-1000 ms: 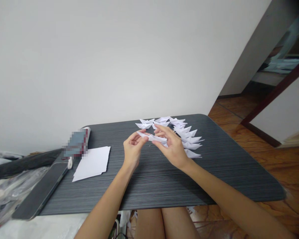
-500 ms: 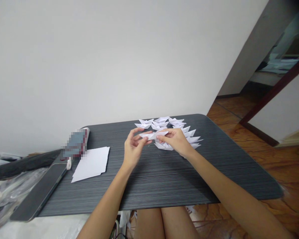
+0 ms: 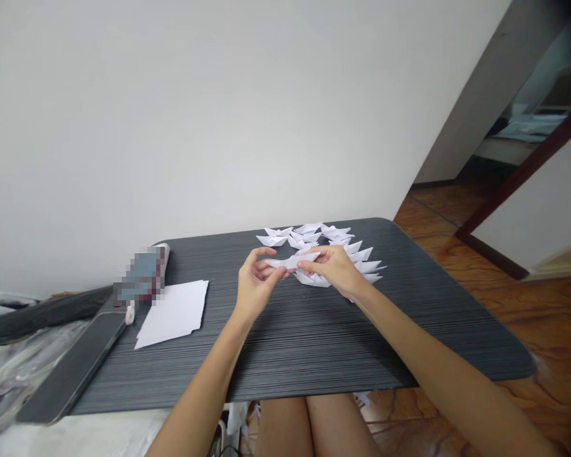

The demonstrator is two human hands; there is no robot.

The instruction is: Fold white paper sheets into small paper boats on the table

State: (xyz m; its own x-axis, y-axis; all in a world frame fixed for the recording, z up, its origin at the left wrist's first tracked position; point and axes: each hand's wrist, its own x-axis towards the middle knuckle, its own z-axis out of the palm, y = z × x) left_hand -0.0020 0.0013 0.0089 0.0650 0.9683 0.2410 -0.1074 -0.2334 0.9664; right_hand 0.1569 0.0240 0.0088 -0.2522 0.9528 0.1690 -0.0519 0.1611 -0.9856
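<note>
A small white folded paper boat (image 3: 292, 261) is held between both hands, just above the dark table. My left hand (image 3: 258, 279) pinches its left end with the thumb in front and the fingers behind. On the other end, my right hand (image 3: 334, 267) grips with thumb and fingers. Several finished-looking white paper boats (image 3: 363, 255) stand in rows behind and to the right of my hands. My right hand and the held boat cover some of them.
On the dark striped table (image 3: 285, 355), a stack of white paper sheets (image 3: 174, 314) lies at the left. Behind it sits a blurred-out object (image 3: 143, 276) with a pale edge. A white wall (image 3: 266, 114) rises behind the table; wooden floor (image 3: 495, 254) shows at the right.
The held boat has tilted slightly, and my left fingers have shifted a little on its left end. Both hands stay in nearly the same place.
</note>
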